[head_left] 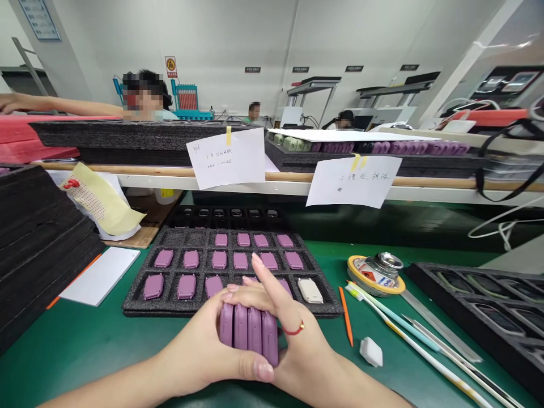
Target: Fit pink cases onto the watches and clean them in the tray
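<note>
A row of several purple watch cases (248, 331), stood on edge face to face, is held between my two hands in front of the foam tray. My left hand (204, 343) closes round the left side, its thumb across the front bottom. At the right side, my right hand (300, 334) is wrapped against the row, with one finger pointing up and a red string on the wrist. Just behind, the black foam tray (147, 310) carries more purple watch cases (186, 287) in its pockets and one cream-white case (310, 290) at front right. My hands hide part of its front row.
To the right lie an orange stick (346, 317), a white block (371, 352), toothbrushes (419, 345), a metal ruler (442, 327) and a tape roll (355, 280) with a metal-topped jar. Foam trays (38, 255) are stacked left. A shelf (289, 190) spans the back; people sit beyond.
</note>
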`<state>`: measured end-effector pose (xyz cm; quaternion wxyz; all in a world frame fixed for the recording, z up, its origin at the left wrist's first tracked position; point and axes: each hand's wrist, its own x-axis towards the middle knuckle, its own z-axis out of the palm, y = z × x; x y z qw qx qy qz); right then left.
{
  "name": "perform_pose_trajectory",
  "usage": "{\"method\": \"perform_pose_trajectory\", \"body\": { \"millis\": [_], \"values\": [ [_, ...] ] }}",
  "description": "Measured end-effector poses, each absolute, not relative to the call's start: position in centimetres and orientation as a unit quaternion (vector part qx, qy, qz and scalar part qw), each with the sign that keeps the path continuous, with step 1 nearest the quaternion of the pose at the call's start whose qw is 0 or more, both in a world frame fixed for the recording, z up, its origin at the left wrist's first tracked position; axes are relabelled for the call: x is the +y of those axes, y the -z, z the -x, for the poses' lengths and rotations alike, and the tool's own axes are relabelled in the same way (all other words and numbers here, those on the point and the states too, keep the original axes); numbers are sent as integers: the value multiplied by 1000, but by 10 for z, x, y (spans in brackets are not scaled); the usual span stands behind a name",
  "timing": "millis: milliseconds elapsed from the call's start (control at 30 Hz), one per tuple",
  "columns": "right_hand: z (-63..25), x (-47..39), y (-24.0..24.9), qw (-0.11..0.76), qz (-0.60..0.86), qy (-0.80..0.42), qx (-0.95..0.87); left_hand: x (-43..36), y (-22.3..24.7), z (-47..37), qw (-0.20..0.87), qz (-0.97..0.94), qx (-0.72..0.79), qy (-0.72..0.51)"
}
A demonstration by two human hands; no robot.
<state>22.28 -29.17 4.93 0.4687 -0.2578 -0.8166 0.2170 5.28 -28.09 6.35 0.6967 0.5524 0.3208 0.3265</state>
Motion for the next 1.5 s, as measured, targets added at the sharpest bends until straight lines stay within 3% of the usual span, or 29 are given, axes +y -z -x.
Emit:
{"method": "perform_pose_trajectory", "body": {
  "millis": [233,500,667,767,867,967,1167,1367,1500],
  "values": [
    [-234,-296,-67,387,306,-192,-848,-286,-57,-55,604,-568,383,-408],
    [-256,-284,-73,574,355,-277,-684,-289,-55,-50,460,-681,355,-446],
    [-258,-283,-78,582,341,-305,-672,-290,-56,-51,439,-700,324,-461],
    [-262,-284,-84,517,311,-290,-743,-289,-57,-52,509,-651,331,-455],
    [-262,-287,-86,429,305,-278,-804,-287,-57,-52,705,-487,302,-417],
    [-254,-289,-84,402,333,-277,-806,-283,-54,-52,838,-325,242,-365],
    [-241,-289,-81,464,360,-301,-751,-279,-47,-51,884,-239,206,-345],
    [-247,-292,-81,639,342,-250,-642,-276,-41,-47,901,-269,143,-309],
    [-248,-300,-80,545,336,-176,-748,-275,-38,-44,904,-277,114,-306]
  ]
}}
